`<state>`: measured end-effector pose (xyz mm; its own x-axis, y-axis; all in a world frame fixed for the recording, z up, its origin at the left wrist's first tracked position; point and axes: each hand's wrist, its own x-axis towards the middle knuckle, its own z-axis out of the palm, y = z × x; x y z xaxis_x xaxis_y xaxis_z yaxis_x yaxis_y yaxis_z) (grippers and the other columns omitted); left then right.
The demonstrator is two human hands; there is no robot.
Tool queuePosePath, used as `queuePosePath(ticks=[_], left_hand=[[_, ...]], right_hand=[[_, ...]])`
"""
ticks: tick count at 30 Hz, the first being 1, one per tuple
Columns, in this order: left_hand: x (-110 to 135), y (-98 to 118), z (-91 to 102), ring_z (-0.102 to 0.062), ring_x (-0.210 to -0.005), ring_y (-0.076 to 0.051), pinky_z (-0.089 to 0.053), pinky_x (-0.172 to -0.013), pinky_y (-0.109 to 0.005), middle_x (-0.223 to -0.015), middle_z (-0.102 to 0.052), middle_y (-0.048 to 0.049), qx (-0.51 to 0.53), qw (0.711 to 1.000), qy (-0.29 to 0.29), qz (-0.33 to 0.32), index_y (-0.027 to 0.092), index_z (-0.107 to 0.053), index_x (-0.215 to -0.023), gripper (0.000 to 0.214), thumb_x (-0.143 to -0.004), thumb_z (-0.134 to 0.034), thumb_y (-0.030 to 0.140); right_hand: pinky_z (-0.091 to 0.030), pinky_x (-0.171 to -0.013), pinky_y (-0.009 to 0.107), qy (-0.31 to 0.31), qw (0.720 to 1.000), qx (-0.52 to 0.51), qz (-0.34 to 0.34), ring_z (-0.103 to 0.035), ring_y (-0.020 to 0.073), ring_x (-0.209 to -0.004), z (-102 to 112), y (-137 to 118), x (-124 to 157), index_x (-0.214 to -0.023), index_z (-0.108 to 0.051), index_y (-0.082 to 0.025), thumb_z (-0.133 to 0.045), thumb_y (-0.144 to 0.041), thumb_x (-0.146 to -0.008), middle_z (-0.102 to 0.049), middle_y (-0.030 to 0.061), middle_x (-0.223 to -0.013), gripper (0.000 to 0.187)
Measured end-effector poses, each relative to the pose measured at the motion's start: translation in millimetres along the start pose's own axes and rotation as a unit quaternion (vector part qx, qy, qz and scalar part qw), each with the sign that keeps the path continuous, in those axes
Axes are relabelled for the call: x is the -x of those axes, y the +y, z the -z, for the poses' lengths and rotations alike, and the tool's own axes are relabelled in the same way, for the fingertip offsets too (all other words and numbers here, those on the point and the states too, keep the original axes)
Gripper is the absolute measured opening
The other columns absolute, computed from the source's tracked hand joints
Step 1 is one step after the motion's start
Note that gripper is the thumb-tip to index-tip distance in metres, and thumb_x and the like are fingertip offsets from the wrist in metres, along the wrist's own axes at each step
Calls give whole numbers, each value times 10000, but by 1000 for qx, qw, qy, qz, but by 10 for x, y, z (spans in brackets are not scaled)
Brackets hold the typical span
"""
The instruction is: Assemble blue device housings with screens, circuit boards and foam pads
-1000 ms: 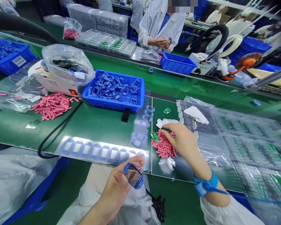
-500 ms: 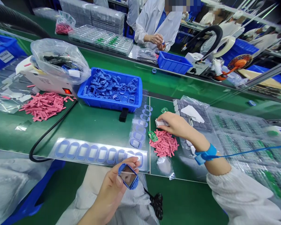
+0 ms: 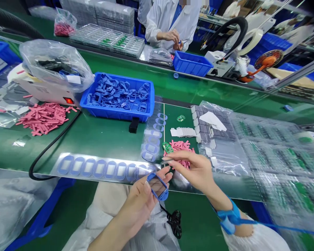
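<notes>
My left hand (image 3: 146,197) grips a small blue plastic housing (image 3: 157,186) with a clear window, tilted above the table's front edge. Close above it, my right hand (image 3: 192,169) pinches a thin flat greyish piece (image 3: 167,161), seen nearly edge-on. A blue strap (image 3: 229,216) with a cord circles my right wrist. Behind the right hand lie a pile of pink strips (image 3: 183,144) and a green circuit board (image 3: 167,147). Farther back, a row of thin white-grey pieces (image 3: 184,132) leans over, with another green board (image 3: 180,118) beyond it.
A blue bin (image 3: 117,113) holds many blue housings. Film sheets with blue oval rings (image 3: 99,169) line the front edge. Pink strips (image 3: 43,118), a black cable (image 3: 54,150) and a bagged machine (image 3: 47,90) are left; trays of boards (image 3: 285,167) right. Opposite, a co-worker (image 3: 170,24) handles something small.
My right hand has come from the row of thin pieces down toward my left hand, carrying one flat piece. My left hand has shifted slightly right and up with the housing.
</notes>
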<state>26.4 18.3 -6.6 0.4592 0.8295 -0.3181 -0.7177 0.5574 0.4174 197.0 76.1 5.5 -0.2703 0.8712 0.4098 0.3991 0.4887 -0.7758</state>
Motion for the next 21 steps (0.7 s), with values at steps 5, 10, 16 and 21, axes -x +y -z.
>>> queuePosePath(ticks=[5,10,16,21], left_hand=[[82,5,-39,-596,-1137,-270,-372,-1061,-411,-1118,-716,-103,56,998,-12,12,187,-745,-961,385,-714,-714,480],[148,-15,-45,-662,-957,-219,-397,-1030,-391,-926,-752,-69,97,992,-36,71,174,-760,-898,358,-688,-746,464],[192,-57,4,-650,-850,-188,-477,-912,-350,-840,-722,-38,101,992,-14,68,189,-767,-814,359,-623,-781,493],[217,18,-10,-605,-778,-173,-493,-722,-262,-863,-630,-52,-50,996,-66,34,204,-769,-818,375,-598,-785,508]], right_hand=[[-629,-756,305,-23,983,21,180,-714,176,-912,104,-217,213,-1143,-599,-235,-565,-13,-809,-754,21,-959,403],[-585,-903,320,-89,960,100,245,-680,175,-1008,192,-355,376,-1104,-589,-176,-572,-42,-825,-731,34,-1029,310],[-601,-854,328,-28,953,184,240,-711,184,-924,125,-407,345,-907,-621,-240,-572,-180,-874,-756,4,-935,84],[-591,-836,376,-69,981,139,119,-676,221,-1008,35,-474,329,-1186,-536,-178,-553,-361,-881,-723,97,-1056,356]])
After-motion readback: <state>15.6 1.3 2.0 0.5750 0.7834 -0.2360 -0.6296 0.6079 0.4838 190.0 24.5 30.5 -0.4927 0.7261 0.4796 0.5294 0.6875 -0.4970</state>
